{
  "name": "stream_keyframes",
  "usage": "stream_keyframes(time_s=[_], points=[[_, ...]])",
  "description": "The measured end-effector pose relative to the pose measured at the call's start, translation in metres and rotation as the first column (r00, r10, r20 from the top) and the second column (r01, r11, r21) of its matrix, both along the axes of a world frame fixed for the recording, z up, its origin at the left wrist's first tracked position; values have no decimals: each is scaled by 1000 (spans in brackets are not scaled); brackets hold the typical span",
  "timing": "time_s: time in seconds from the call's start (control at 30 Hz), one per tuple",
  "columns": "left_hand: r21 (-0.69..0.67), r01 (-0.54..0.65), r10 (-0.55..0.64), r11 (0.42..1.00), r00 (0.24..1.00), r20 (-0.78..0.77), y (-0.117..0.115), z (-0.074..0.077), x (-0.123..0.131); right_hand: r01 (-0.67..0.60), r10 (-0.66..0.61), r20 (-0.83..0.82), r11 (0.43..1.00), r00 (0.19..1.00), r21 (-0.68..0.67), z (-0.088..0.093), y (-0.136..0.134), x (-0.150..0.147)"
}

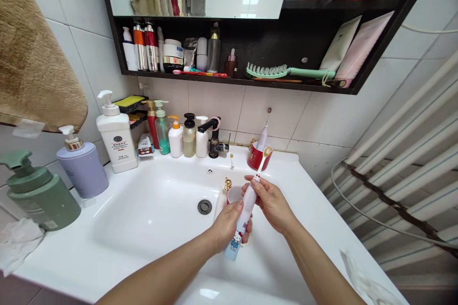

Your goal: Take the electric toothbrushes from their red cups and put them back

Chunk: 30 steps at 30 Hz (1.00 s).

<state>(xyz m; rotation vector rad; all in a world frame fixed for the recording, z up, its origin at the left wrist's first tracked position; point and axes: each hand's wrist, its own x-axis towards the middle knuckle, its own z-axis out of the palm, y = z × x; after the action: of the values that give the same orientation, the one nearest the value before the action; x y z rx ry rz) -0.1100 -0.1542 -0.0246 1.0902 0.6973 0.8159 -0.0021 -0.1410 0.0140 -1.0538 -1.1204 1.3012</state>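
An electric toothbrush [247, 207], pale pink fading to blue with a cartoon figure, is held upright at a tilt above the basin. My left hand [227, 226] is closed around the lower handle. At the top of the handle, the fingers of my right hand [274, 202] pinch it near the base of the white brush head [263, 162]. Behind my hands, a cup [234, 193] with a white inside and red rim is in the sink, partly hidden. A red cup [254, 157] on the back rim holds a second electric toothbrush [263, 137].
A small loose brush head [232, 161] lies on the rim beside the black faucet [214, 140]. Several pump bottles [176, 138] line the back and left of the white sink [143, 219]. A dark shelf cabinet [222, 76] hangs above; crumpled plastic [365, 281] lies at front right.
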Motion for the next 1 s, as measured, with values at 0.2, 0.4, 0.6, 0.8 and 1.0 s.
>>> stream_keyframes(time_s=[0.2, 0.4, 0.6, 0.8, 1.0], points=[[131, -24, 28, 991, 999, -29, 1, -1, -2, -77, 78, -53, 997, 996, 13, 1, -1, 1], [-39, 42, -40, 998, 998, 49, 0, 1, -1, -57, 56, -79, 998, 995, -11, 4, -1, 3], [22, -208, 194, 978, 942, 273, 7, 6, -3, -173, 167, 132, 984, 977, 33, 0, -10, -14], [18, -419, 372, 908, 824, 427, 31, 18, -23, -155, 121, 389, 986, 913, 57, -13, -17, -30], [-84, -581, 557, 810, 716, 420, 50, 21, -44, -122, 52, 626, 990, 778, 70, -12, -21, -31]])
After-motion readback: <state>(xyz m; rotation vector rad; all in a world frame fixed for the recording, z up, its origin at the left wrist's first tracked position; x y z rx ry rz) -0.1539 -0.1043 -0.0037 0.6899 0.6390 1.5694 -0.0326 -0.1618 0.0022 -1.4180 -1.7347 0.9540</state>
